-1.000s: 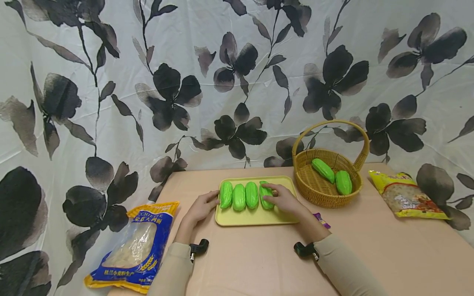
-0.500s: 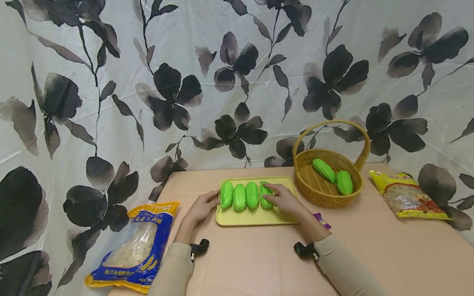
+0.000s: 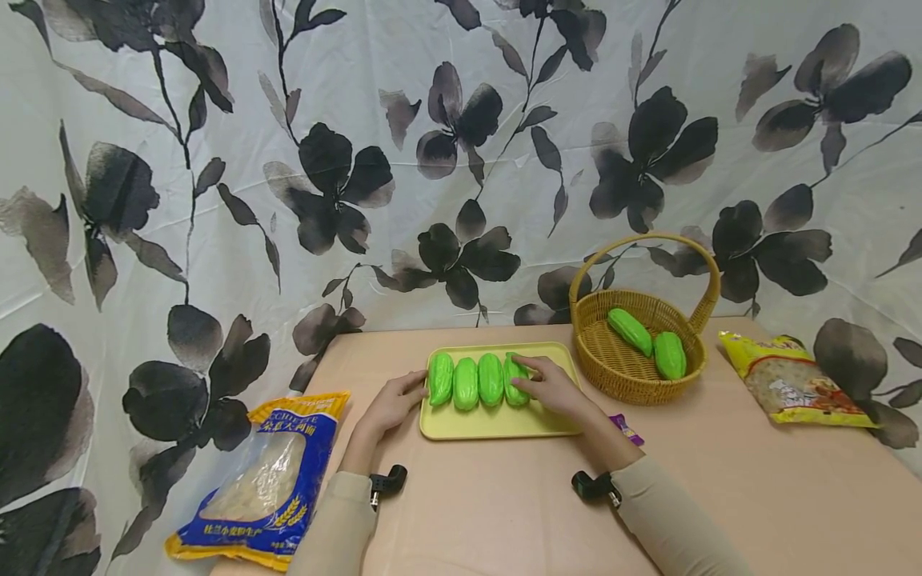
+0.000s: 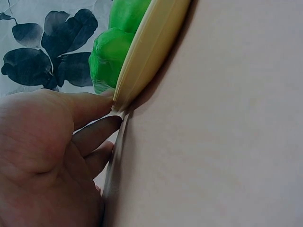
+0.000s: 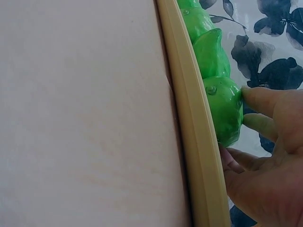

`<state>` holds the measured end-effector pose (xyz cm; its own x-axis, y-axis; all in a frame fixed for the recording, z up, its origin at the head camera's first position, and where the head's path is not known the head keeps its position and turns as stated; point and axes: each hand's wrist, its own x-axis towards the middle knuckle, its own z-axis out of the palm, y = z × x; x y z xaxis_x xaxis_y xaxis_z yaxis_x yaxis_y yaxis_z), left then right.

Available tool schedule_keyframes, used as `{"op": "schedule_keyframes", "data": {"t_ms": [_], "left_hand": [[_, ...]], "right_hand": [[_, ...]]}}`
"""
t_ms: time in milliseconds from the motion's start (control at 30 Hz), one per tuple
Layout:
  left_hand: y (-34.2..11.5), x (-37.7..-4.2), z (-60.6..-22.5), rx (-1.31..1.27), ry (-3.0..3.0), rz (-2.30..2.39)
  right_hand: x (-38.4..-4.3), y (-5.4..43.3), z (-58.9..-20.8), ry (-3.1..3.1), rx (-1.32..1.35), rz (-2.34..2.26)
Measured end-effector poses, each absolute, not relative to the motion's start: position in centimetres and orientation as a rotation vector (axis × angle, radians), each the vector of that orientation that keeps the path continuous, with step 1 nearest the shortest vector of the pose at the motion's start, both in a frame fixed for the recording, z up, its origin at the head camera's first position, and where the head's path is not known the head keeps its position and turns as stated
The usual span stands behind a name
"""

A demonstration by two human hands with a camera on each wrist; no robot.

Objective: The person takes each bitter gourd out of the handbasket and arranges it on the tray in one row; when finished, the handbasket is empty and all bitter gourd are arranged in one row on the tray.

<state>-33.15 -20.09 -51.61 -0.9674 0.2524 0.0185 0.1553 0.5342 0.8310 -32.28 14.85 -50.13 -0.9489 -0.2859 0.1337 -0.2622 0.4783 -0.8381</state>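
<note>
The pale-yellow tray [image 3: 497, 426] holds a row of several green, ridged bitter melons. My left hand [image 3: 390, 404] is at the tray's left edge; in the left wrist view its thumb [image 4: 92, 106] and index fingertip pinch close about the rim [image 4: 156, 52]. Over the right end of the row, my right hand [image 3: 551, 390] holds the rightmost bitter melon [image 3: 512, 392]. In the right wrist view, fingertips [image 5: 251, 97] press on that melon [image 5: 225, 113] from several sides, just inside the tray's rim.
A wicker basket [image 3: 634, 392] with two more green melons stands right of the tray. A small purple packet [image 3: 628, 429] lies near the right forearm. A blue-and-yellow pasta bag [image 3: 262, 484] is at left, a yellow food bag [image 3: 795, 380] at far right.
The rightmost bitter melon has shifted slightly left toward its neighbour, with the right hand on it. The left hand and tray look unmoved.
</note>
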Motion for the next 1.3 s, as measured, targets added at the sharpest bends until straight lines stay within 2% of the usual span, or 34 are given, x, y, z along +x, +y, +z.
{"op": "schedule_keyframes", "data": {"t_ms": [600, 1000, 1300], "left_hand": [[-19.9, -33.1, -51.8, 0.321, 2.643, 1.432], [-19.9, -33.0, -51.6, 0.321, 2.651, 1.429], [-20.0, -33.1, -51.6, 0.323, 2.661, 1.415]], "right_hand": [[-31.7, 14.9, -49.4, 2.790, -0.536, -1.458], [-31.0, 16.1, -45.6, 2.881, -0.798, -1.480], [-31.0, 18.4, -43.9, 2.942, -0.730, -1.574]]}}
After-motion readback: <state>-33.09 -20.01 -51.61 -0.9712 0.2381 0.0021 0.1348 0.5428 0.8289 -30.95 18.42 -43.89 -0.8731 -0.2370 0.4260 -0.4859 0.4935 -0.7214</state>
